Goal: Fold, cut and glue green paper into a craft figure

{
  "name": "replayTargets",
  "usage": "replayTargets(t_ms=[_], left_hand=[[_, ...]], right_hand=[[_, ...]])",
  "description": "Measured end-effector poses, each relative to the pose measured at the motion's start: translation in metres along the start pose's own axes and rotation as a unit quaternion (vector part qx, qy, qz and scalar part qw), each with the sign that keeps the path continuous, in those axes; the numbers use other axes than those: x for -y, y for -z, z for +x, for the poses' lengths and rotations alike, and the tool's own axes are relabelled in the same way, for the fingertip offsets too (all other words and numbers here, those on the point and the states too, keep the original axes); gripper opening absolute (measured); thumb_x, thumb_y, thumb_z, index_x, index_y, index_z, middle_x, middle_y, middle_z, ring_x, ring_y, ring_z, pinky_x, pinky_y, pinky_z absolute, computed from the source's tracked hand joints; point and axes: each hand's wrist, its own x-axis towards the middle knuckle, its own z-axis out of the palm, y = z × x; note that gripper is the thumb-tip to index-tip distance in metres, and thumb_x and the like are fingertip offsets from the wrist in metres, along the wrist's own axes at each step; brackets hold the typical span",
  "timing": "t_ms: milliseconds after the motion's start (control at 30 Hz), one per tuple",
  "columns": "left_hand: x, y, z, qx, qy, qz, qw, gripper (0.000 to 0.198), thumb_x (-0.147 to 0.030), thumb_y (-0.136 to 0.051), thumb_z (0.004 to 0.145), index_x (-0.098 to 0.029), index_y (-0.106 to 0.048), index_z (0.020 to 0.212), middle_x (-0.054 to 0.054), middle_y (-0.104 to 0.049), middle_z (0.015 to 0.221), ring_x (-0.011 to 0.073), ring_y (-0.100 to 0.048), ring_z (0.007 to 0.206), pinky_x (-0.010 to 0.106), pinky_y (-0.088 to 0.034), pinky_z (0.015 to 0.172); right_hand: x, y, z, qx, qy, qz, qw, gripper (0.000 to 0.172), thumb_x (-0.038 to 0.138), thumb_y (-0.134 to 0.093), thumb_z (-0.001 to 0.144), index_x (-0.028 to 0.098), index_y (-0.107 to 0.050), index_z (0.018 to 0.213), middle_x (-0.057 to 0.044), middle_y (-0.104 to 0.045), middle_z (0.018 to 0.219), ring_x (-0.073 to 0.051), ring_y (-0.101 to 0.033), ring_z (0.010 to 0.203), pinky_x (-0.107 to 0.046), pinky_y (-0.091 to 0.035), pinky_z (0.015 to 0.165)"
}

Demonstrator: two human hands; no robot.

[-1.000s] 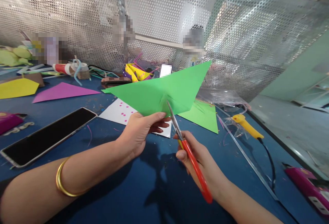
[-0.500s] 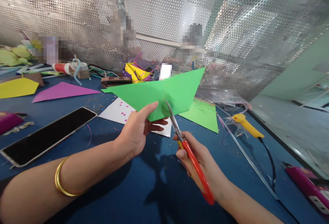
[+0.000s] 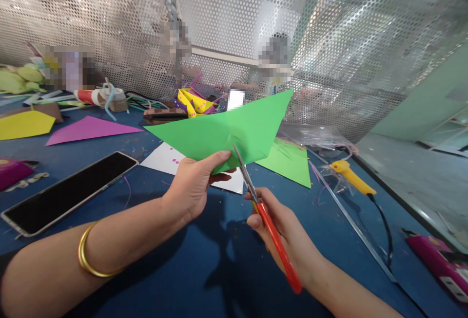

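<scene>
A boat-shaped sheet of green paper (image 3: 252,128) is raised above the blue table. My left hand (image 3: 195,184) pinches its lower edge, thumb on the near face and fingers behind. My right hand (image 3: 280,225) grips scissors (image 3: 272,233) with red handles. Their blades point up and away, with the tip against the lower middle of the green sheet. How far the blades are parted is hard to make out. Under the green sheet lies white paper (image 3: 230,184) with pink marks, partly hidden. A lighter green sheet (image 3: 292,164) rests on the table to the right.
Left are a phone (image 3: 69,194), purple paper (image 3: 91,130) and yellow paper (image 3: 27,124). At the right lie a yellow glue gun (image 3: 353,177) with a black cord, a clear strip and a magenta power strip (image 3: 438,264). A perforated screen (image 3: 234,11) rises behind, with blurred people beyond.
The green sheet's right tip has risen slightly, and its overlapping left layer no longer shows. My left thumb has shifted a little right; the scissors have moved slightly left.
</scene>
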Motion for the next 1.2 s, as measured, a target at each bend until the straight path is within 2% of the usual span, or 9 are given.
replayTargets(t_ms=[200, 400, 500, 600, 700, 800, 867, 1033, 1200], left_hand=[[0.001, 0.0, 0.0, 0.001, 0.002, -0.004, 1.0, 0.017, -0.025, -0.083, 0.064, -0.017, -0.076, 0.078, 0.006, -0.078, 0.087, 0.0192, -0.072, 0.07, 0.026, -0.054, 0.06], [-0.001, -0.001, -0.001, -0.005, 0.009, -0.008, 1.0, 0.014, -0.023, -0.083, 0.063, -0.016, -0.076, 0.073, 0.006, -0.078, 0.085, 0.0176, -0.071, 0.067, 0.026, -0.054, 0.059], [-0.001, -0.001, -0.002, -0.009, 0.013, -0.012, 1.0, 0.015, -0.022, -0.084, 0.061, -0.016, -0.076, 0.073, 0.006, -0.077, 0.083, 0.0172, -0.07, 0.066, 0.025, -0.054, 0.058], [-0.002, -0.002, -0.002, -0.01, 0.016, -0.015, 1.0, 0.015, -0.022, -0.084, 0.061, -0.016, -0.076, 0.073, 0.005, -0.077, 0.082, 0.0171, -0.07, 0.065, 0.026, -0.054, 0.057], [-0.003, -0.002, -0.002, -0.007, 0.013, -0.021, 1.0, 0.017, -0.023, -0.084, 0.062, -0.017, -0.076, 0.076, 0.005, -0.077, 0.085, 0.0171, -0.07, 0.064, 0.026, -0.054, 0.055], [-0.003, -0.003, -0.002, -0.014, 0.007, -0.018, 1.0, 0.019, -0.024, -0.084, 0.062, -0.017, -0.076, 0.078, 0.004, -0.077, 0.086, 0.0167, -0.069, 0.065, 0.026, -0.054, 0.056], [-0.002, -0.003, -0.003, -0.021, 0.004, -0.014, 1.0, 0.02, -0.024, -0.084, 0.062, -0.016, -0.075, 0.078, 0.005, -0.077, 0.085, 0.0166, -0.069, 0.065, 0.026, -0.054, 0.056], [0.003, -0.004, -0.007, -0.016, 0.001, -0.005, 1.0, 0.02, -0.025, -0.085, 0.061, -0.016, -0.074, 0.076, 0.004, -0.075, 0.081, 0.0163, -0.067, 0.068, 0.026, -0.056, 0.058], [0.003, -0.004, -0.009, -0.012, 0.002, -0.005, 1.0, 0.023, -0.027, -0.087, 0.06, -0.016, -0.074, 0.076, 0.003, -0.076, 0.083, 0.0158, -0.067, 0.07, 0.025, -0.056, 0.058]], right_hand=[[-0.001, -0.002, 0.001, -0.016, -0.012, 0.033, 0.999, 0.023, 0.039, -0.069, 0.079, 0.025, -0.053, 0.089, 0.007, -0.037, 0.067, -0.009, -0.043, 0.057, -0.02, -0.036, 0.052], [0.01, -0.01, 0.003, -0.051, -0.113, 0.179, 0.976, 0.024, 0.029, -0.074, 0.068, 0.023, -0.051, 0.073, 0.006, -0.039, 0.06, -0.011, -0.05, 0.059, -0.021, -0.043, 0.056], [0.01, -0.011, 0.003, -0.057, -0.124, 0.208, 0.969, 0.021, 0.037, -0.071, 0.073, 0.023, -0.056, 0.075, 0.005, -0.041, 0.061, -0.012, -0.052, 0.06, -0.022, -0.043, 0.057], [0.008, -0.011, 0.003, -0.057, -0.125, 0.199, 0.97, 0.025, 0.047, -0.064, 0.08, 0.024, -0.056, 0.078, 0.005, -0.041, 0.061, -0.013, -0.052, 0.06, -0.022, -0.042, 0.055], [0.004, -0.009, 0.002, -0.05, -0.112, 0.159, 0.98, 0.028, 0.051, -0.06, 0.083, 0.023, -0.055, 0.082, 0.005, -0.04, 0.062, -0.011, -0.046, 0.055, -0.021, -0.035, 0.05], [-0.003, -0.004, -0.001, -0.007, -0.056, 0.028, 0.998, 0.032, 0.055, -0.06, 0.085, 0.024, -0.052, 0.094, 0.006, -0.037, 0.063, -0.009, -0.033, 0.05, -0.022, -0.026, 0.046], [-0.008, 0.001, -0.004, 0.023, -0.01, -0.058, 0.998, 0.038, 0.06, -0.057, 0.086, 0.025, -0.051, 0.099, 0.007, -0.036, 0.064, -0.009, -0.029, 0.051, -0.023, -0.024, 0.046], [-0.012, 0.01, -0.009, 0.048, 0.053, -0.193, 0.979, 0.04, 0.065, -0.044, 0.092, 0.026, -0.047, 0.102, 0.005, -0.04, 0.067, -0.011, -0.035, 0.056, -0.024, -0.03, 0.05], [-0.011, 0.01, -0.009, 0.043, 0.059, -0.199, 0.977, 0.043, 0.065, -0.044, 0.092, 0.025, -0.049, 0.104, 0.005, -0.042, 0.065, -0.011, -0.037, 0.053, -0.023, -0.031, 0.048]])
